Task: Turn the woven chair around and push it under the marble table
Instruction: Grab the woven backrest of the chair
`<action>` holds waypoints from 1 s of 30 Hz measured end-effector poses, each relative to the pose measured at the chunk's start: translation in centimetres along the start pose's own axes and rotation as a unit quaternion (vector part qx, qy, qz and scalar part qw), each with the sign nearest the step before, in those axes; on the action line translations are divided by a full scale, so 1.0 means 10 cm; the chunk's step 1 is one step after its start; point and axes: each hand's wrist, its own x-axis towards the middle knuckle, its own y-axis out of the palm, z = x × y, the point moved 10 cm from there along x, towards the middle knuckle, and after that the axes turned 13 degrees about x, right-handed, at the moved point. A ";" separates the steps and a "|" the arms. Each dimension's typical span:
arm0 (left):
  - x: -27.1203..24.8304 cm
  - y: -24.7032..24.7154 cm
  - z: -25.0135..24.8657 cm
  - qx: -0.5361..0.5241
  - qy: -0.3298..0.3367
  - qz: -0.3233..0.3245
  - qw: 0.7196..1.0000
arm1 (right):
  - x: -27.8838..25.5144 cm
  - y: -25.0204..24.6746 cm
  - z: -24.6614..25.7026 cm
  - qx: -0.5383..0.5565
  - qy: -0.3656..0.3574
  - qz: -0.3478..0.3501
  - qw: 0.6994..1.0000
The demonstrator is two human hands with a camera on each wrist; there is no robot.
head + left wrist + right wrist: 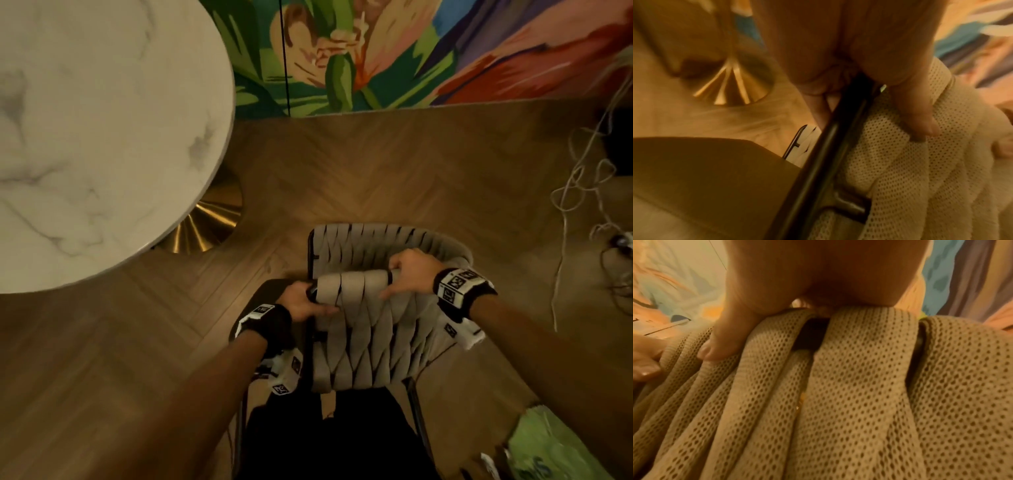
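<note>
The woven chair [370,329], grey-beige straps on a black metal frame, stands directly below me on the wooden floor, its seat pointing away from me. My left hand [303,301] grips the left end of the backrest's top rail; in the left wrist view its fingers [916,116] curl round the black frame [830,154] and the mesh straps. My right hand [411,272] grips the right part of the top rail, its thumb [723,344] pressed on the mesh straps [849,394]. The round marble table [96,137] on a gold base [205,222] stands to the chair's left.
A colourful floral rug [411,51] lies beyond the chair. Loose white cables [582,192] trail over the floor at the right. A green bag [555,448] sits at the lower right. A dark seat or stool [270,291] is just left of the chair.
</note>
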 end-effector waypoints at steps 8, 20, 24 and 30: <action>-0.32 -0.64 -0.72 0.036 0.131 -0.060 0.989 | -0.56 -0.73 0.45 -0.006 -0.034 -0.109 0.993; -0.53 -0.14 0.24 0.239 0.075 -0.043 0.967 | -0.65 0.79 0.24 -0.023 0.006 -0.030 0.999; -0.63 0.31 0.80 0.283 0.048 0.019 0.958 | -0.73 1.57 0.13 -0.055 -0.020 0.028 0.998; -0.89 0.78 1.40 0.269 -0.038 0.056 0.961 | -0.83 2.62 -0.14 -0.084 -0.024 0.103 0.991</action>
